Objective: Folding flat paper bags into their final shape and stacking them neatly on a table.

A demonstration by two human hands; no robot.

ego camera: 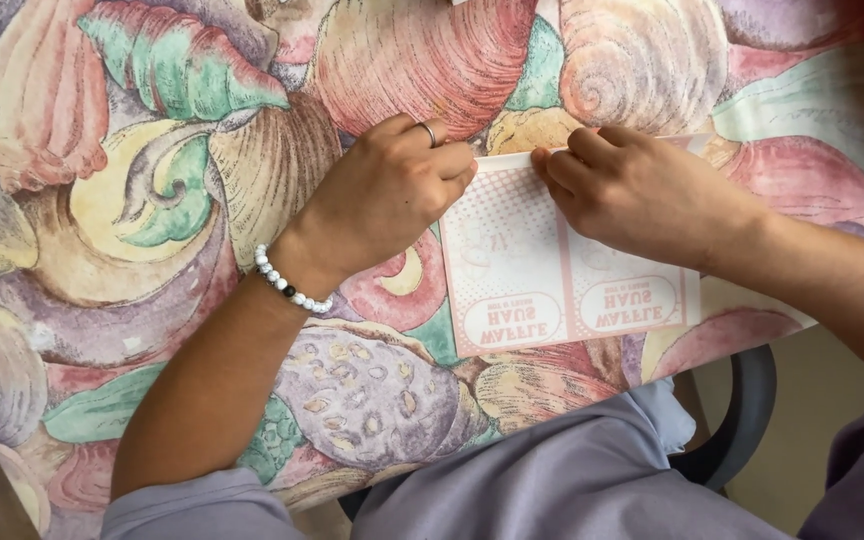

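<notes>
Now my left hand (392,190) and right hand (632,190) pinch closed on the top fold of the pink paper sheet (542,285); it seems thin, light, easily creased.

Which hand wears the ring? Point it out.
The left hand: a ring on one finger and a bead bracelet at the wrist; the right hand is bare.

colours and patterns, table and worker

tablecloth (152,200): large seashell print in pink, mauve, mint green, pale yellow. paper sheet (512,270): white, with pink dotted panels and pink-outlined oval labels. bracelet (290,282): white beads, one black. ring (429,132): silver. sleeves (202,505): lavender grey.
</notes>
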